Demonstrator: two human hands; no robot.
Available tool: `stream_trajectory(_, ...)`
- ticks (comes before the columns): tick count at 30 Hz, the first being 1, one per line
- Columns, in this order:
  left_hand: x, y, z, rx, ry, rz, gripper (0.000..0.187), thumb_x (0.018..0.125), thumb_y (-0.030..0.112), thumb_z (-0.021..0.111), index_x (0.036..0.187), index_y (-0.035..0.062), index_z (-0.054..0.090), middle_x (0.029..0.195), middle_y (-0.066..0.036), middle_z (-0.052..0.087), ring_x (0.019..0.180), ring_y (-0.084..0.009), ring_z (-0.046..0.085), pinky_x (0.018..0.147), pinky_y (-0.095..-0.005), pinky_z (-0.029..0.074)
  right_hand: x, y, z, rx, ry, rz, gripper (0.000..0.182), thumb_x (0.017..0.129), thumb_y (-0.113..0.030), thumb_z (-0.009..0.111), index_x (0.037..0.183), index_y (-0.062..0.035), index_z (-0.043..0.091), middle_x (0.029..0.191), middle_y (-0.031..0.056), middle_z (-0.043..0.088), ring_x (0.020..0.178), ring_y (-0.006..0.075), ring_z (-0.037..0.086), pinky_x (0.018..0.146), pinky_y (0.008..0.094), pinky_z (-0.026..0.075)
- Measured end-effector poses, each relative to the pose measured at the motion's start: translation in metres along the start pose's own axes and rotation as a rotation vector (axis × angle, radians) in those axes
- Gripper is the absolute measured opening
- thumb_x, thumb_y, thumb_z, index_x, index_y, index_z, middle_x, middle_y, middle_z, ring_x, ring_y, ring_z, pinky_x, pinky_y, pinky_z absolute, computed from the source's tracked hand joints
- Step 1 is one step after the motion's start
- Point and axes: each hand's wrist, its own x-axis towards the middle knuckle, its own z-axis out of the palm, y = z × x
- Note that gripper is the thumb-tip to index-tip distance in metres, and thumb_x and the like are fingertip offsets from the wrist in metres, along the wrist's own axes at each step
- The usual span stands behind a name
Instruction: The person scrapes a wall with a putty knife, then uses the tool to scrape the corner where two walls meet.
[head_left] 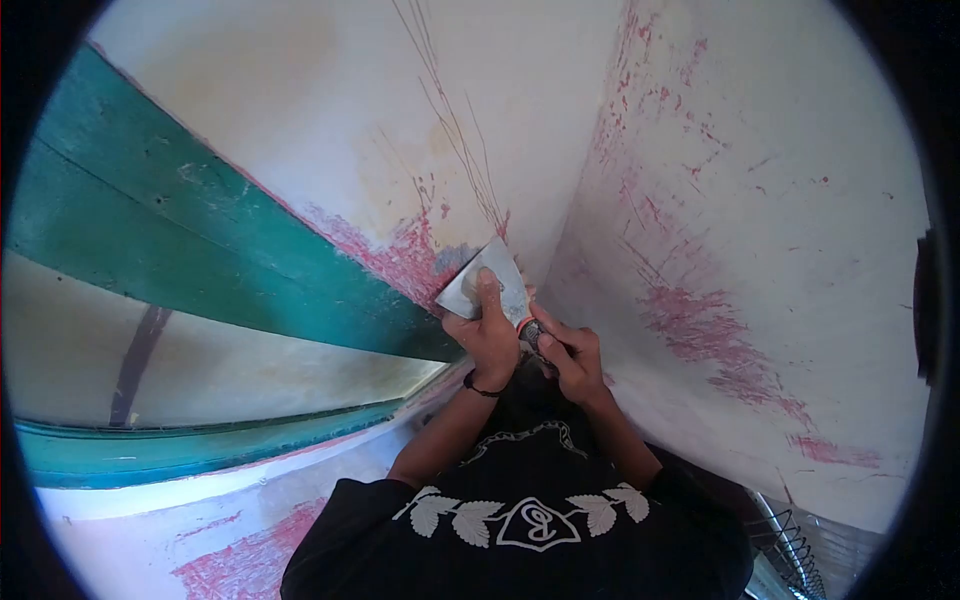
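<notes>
A wide metal scraper [512, 290] lies against the white wall [500, 90], its blade edge beside a scraped pink and grey patch [415, 250] next to the green wooden frame. My left hand [490, 335] grips the blade, thumb laid flat on its face; a dark bracelet circles that wrist. My right hand [573, 360] is wrapped round the scraper's dark handle [530, 330], just right of my left hand. Thin scratch lines run up the wall above the blade.
A green wooden frame [200, 220] curves across the left. The right wall [780, 200] meets the other at a corner and carries pink scraped marks. Low on the right is a wire rack [790, 540]. A dark object [925, 308] sits at the right edge.
</notes>
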Motion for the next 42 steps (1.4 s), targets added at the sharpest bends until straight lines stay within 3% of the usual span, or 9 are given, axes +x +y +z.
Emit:
stream_trajectory(2,0.001,-0.004,0.003,0.007,0.029,0.081,0.034,0.101,0.02,0.06,0.106,-0.0137,0.063,0.091,-0.018,0.071,0.071,-0.023,0.071,0.065,-0.0344,0.061,0.004,0.01,-0.001,0.007,0.0,-0.016,0.04,0.099,-0.011,0.055,0.138,-0.0018,0.057,0.064,-0.0008,0.056,0.053,0.0065,0.048,0.052,0.0241,0.041)
stream_trajectory(6,-0.004,-0.008,-0.001,-0.012,0.04,-0.008,0.034,0.101,0.02,0.061,0.101,-0.013,0.064,0.088,-0.017,0.071,0.07,-0.0214,0.071,0.063,-0.0337,0.06,-0.003,0.016,-0.001,-0.06,0.018,-0.046,0.04,0.099,-0.011,0.055,0.138,-0.0016,0.057,0.063,-0.0015,0.056,0.053,0.0061,0.049,0.052,0.0237,0.041)
stream_trajectory(11,0.004,-0.007,-0.005,0.02,-0.011,0.071,0.034,0.101,0.021,0.061,0.1,-0.0127,0.064,0.086,-0.016,0.071,0.069,-0.0211,0.071,0.062,-0.0334,0.06,-0.001,0.02,0.009,-0.095,0.06,-0.068,0.04,0.1,-0.012,0.055,0.138,-0.0022,0.058,0.062,-0.0021,0.055,0.053,0.0052,0.048,0.053,0.0231,0.042)
stream_trajectory(19,0.0,-0.005,0.0,0.004,0.043,0.031,0.034,0.101,0.021,0.061,0.101,-0.0125,0.064,0.085,-0.016,0.071,0.067,-0.0208,0.07,0.061,-0.0329,0.06,-0.002,0.015,0.003,-0.069,0.019,-0.032,0.04,0.1,-0.014,0.055,0.139,-0.0034,0.058,0.063,-0.0029,0.055,0.054,0.0049,0.048,0.054,0.0233,0.041)
stream_trajectory(26,-0.002,-0.005,-0.003,-0.03,0.029,-0.022,0.032,0.101,0.018,0.06,0.103,-0.0126,0.065,0.087,-0.017,0.072,0.07,-0.0216,0.07,0.064,-0.033,0.06,-0.003,0.019,0.003,-0.087,0.027,-0.099,0.041,0.1,-0.013,0.054,0.138,0.0018,0.056,0.065,0.0008,0.058,0.051,0.007,0.05,0.05,0.0235,0.04)
stream_trajectory(31,0.005,-0.003,-0.002,0.071,0.009,0.091,0.032,0.101,0.019,0.061,0.103,-0.0123,0.065,0.087,-0.017,0.071,0.069,-0.0205,0.07,0.063,-0.0323,0.059,-0.003,0.021,0.01,-0.086,0.053,-0.122,0.041,0.1,-0.012,0.053,0.139,0.0012,0.056,0.066,-0.0001,0.057,0.052,0.0063,0.049,0.051,0.0231,0.04)
stream_trajectory(37,0.003,-0.001,0.001,-0.057,0.027,0.04,0.03,0.1,0.019,0.061,0.097,-0.0105,0.067,0.085,-0.014,0.072,0.069,-0.0176,0.069,0.061,-0.0297,0.056,0.0,0.012,0.008,-0.094,0.045,-0.094,0.039,0.101,-0.013,0.054,0.138,-0.0015,0.058,0.066,-0.0018,0.056,0.057,0.0047,0.047,0.056,0.0224,0.041)
stream_trajectory(40,0.001,0.005,0.004,-0.015,0.003,0.063,0.03,0.1,0.02,0.062,0.097,-0.0102,0.067,0.083,-0.013,0.071,0.069,-0.0163,0.069,0.06,-0.0294,0.056,-0.006,0.007,0.007,0.042,0.023,-0.003,0.04,0.101,-0.015,0.054,0.139,-0.0012,0.057,0.075,0.0007,0.062,0.062,0.0048,0.049,0.058,0.0218,0.042)
stream_trajectory(42,-0.001,0.002,-0.003,0.035,-0.01,0.082,0.031,0.1,0.02,0.062,0.097,-0.0102,0.067,0.083,-0.012,0.071,0.068,-0.0158,0.068,0.059,-0.0292,0.056,-0.009,0.015,0.01,-0.02,0.048,-0.061,0.042,0.101,-0.014,0.053,0.14,0.0002,0.055,0.069,-0.0013,0.057,0.057,0.0053,0.048,0.054,0.0222,0.04)
